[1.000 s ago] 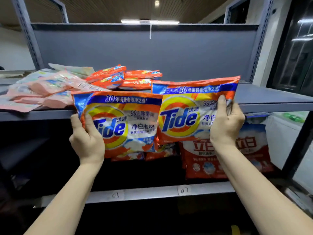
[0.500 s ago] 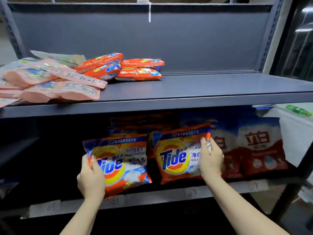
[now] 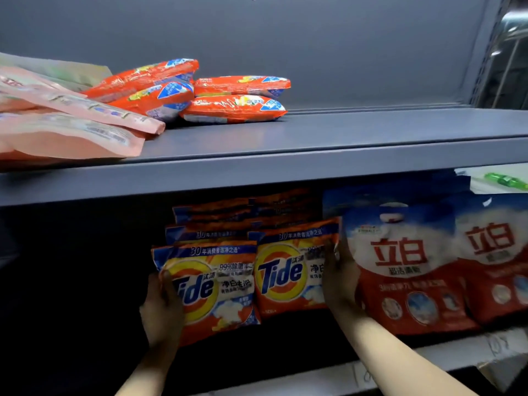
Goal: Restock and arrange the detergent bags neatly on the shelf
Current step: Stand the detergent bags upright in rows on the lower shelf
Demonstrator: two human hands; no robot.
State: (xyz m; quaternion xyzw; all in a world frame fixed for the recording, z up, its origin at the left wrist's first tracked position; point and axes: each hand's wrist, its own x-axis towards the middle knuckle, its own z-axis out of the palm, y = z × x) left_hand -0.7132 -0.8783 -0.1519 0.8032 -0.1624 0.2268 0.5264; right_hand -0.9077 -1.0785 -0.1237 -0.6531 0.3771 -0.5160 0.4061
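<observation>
Two orange Tide detergent bags stand side by side inside the lower shelf. My left hand (image 3: 161,310) grips the left edge of the left Tide bag (image 3: 217,287). At the right edge of the right Tide bag (image 3: 285,275), my right hand (image 3: 340,281) holds it, partly hidden in shadow. More Tide bags (image 3: 228,221) stand in rows behind these two. Beside them to the right stand red-and-white detergent bags (image 3: 405,267) with red Chinese characters, touching the right Tide bag's edge.
On the upper grey shelf (image 3: 314,155) lie several orange packets (image 3: 234,95) and pink pouches (image 3: 71,124) at the left. The lower shelf's front edge (image 3: 428,358) carries paper labels. A green object (image 3: 505,181) lies at the far right. The lower shelf's left side is dark.
Both hands have carried the two Tide bags down from in front of the upper shelf and deeper into the lower shelf, against the bags standing there. The camera has moved closer and lower.
</observation>
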